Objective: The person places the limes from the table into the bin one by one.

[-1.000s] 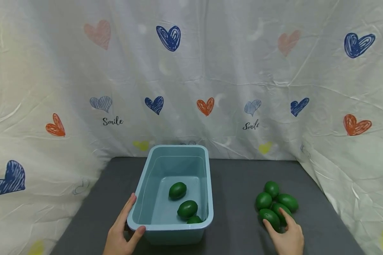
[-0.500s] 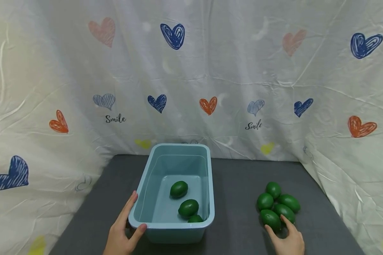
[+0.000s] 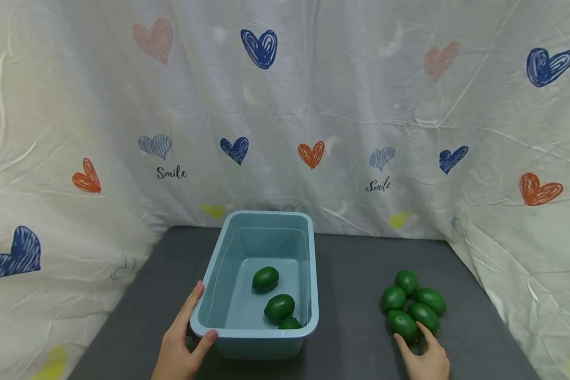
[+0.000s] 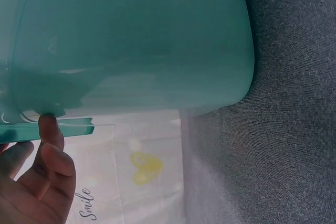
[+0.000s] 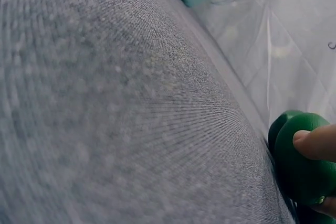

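Observation:
A light blue plastic tub (image 3: 315, 274) stands left of the middle of the table in the head view. My left hand (image 3: 180, 343) holds its near left corner, thumb on the front rim and fingers along the left side. Three dark green limes lie inside, one (image 3: 266, 279) farther back and two nearer the front, the last partly hidden by the rim. On the right, my right hand (image 3: 424, 361) pinches the nearest lime (image 3: 401, 324) of a cluster between thumb and finger. The right wrist view shows the thumb (image 5: 317, 142) pressed on that lime (image 5: 299, 174).
Several more limes (image 3: 430, 300) lie bunched just beyond the right hand. The tabletop has a dark grey cloth (image 3: 347, 295). Behind and at both sides hangs a pale curtain (image 3: 285, 95) printed with hearts and "Smile".
The right hand's finger has shifted off the neighbouring lime to the side of the nearest one. The left hand stays at the tub's corner. The head view has tilted slightly.

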`<state>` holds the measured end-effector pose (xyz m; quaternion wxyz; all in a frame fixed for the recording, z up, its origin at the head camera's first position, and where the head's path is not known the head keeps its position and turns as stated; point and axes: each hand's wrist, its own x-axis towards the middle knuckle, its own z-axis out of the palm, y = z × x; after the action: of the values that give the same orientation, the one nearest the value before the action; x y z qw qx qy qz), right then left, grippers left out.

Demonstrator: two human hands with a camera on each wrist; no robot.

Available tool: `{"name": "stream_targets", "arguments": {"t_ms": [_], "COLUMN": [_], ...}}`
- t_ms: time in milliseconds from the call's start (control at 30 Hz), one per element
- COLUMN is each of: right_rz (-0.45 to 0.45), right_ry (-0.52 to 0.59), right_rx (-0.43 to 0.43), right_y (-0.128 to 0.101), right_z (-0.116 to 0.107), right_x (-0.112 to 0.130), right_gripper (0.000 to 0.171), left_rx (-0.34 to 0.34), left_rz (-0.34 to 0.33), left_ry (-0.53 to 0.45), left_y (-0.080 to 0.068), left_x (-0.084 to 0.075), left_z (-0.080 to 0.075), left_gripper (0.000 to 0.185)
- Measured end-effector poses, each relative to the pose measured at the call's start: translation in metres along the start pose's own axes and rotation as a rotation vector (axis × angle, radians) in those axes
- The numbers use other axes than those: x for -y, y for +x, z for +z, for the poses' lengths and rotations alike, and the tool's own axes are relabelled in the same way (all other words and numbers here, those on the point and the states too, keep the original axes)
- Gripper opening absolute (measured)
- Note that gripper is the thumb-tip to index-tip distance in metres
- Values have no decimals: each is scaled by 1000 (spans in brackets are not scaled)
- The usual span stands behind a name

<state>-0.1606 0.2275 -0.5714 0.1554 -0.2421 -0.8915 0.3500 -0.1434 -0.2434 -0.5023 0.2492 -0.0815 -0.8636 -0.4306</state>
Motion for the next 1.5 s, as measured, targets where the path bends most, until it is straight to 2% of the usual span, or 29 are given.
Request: {"name": "stream_targets", "arguments": {"t_ms": [233,567,833,1167,1367,1500], "right_rz": [8,40,-25,-66,-85,-107], "right_ry": [5,29,49,63,75,88], "right_rx": [-37,-48,-111,-136,-148,-158], "right_y": [-3,-8,-9,-6,-4,-2], "right_z": [2,2,1,-1,-3,-5], "right_x": [3,5,12,22,32,39], "right_gripper": [67,66,63,64,61,60], "left_rx": [6,11,28,56,41,38], "left_rz": [-28,-30,-41,-73,-45,-50], "left_ry": [-6,-12,-14,-4,-18,-17], "left_y": [0,-2,-1,-1,-1,-2], "left_x": [-1,-1,-3,-3,-4,-4], "left_z": [-1,-1,-1,-2,-2,-2], "left_gripper": [89,90,90,90,89,89]}}
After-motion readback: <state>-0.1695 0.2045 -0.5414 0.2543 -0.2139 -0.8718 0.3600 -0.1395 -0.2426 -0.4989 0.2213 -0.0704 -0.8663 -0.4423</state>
